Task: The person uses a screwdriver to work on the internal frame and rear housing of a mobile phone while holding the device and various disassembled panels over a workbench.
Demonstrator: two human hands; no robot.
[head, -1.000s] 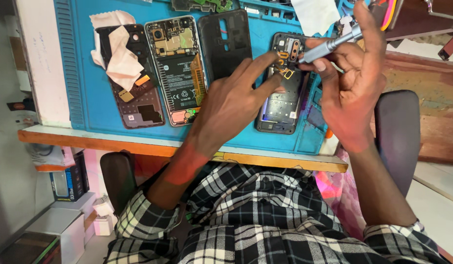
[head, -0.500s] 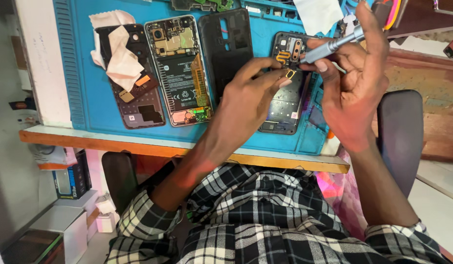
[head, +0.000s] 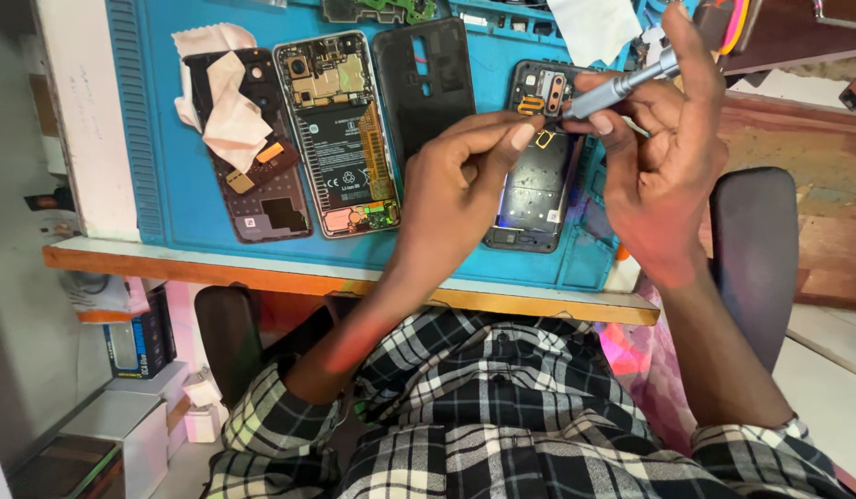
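While left hand (head: 451,189) steadies opened phone (head: 536,162), right hand (head: 663,152) grips screwdriver (head: 622,85).

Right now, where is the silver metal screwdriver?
In the head view, upper right: the silver metal screwdriver is in the right hand, its tip over the opened black phone on the blue mat.

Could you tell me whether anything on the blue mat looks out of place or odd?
One thing: a crumpled white cloth lies draped over the opened phone at the left of the blue mat, hiding its top. Otherwise the parts lie in a row; the left hand steadies another phone while the right hand holds a screwdriver.
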